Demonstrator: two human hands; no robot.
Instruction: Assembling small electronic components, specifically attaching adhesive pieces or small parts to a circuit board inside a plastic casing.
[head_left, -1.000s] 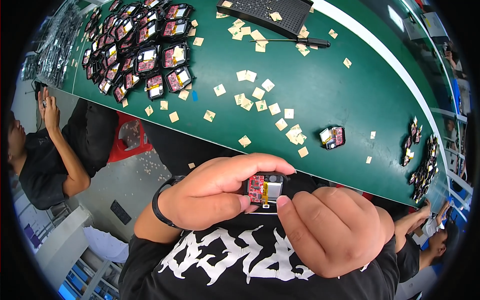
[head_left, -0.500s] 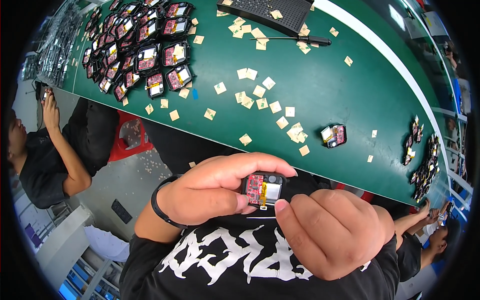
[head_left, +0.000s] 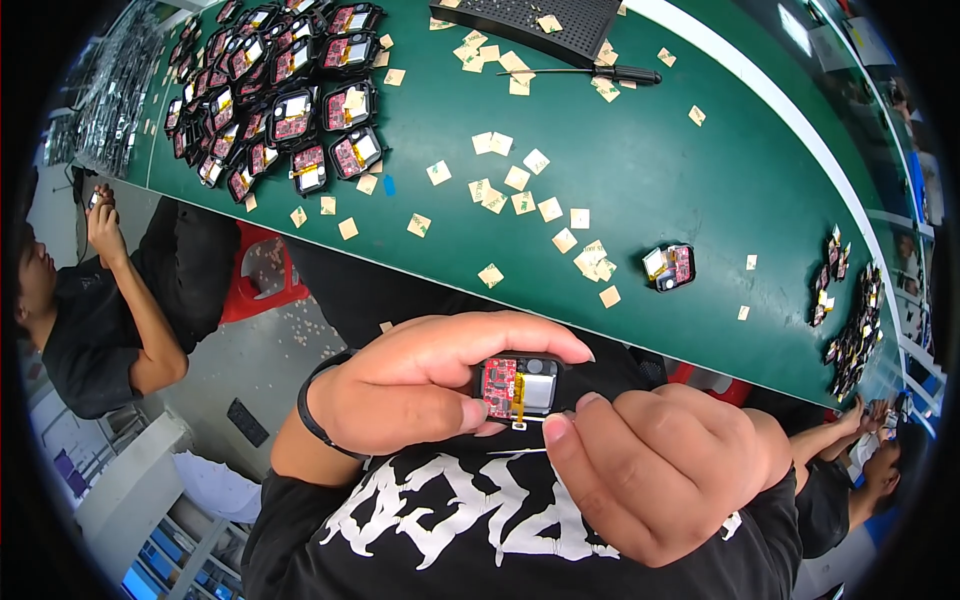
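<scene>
Circuit-board device (head_left: 522,388) gripped by left hand (head_left: 400,385); right hand (head_left: 660,470) pinches thin rod (head_left: 518,451); white lettering (head_left: 442,512) marks shirt (head_left: 300,540).

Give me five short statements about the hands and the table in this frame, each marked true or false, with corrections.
1. The left hand holds a black casing with a red circuit board inside. True.
2. The right hand holds the screwdriver. False: it pinches a thin pale rod; the screwdriver lies on the green table.
3. A dark band circles the left wrist. True.
4. The tan squares form one neat stack. False: they lie scattered, some overlapping.
5. Many open casings are heaped toward the table's left end. True.
</scene>
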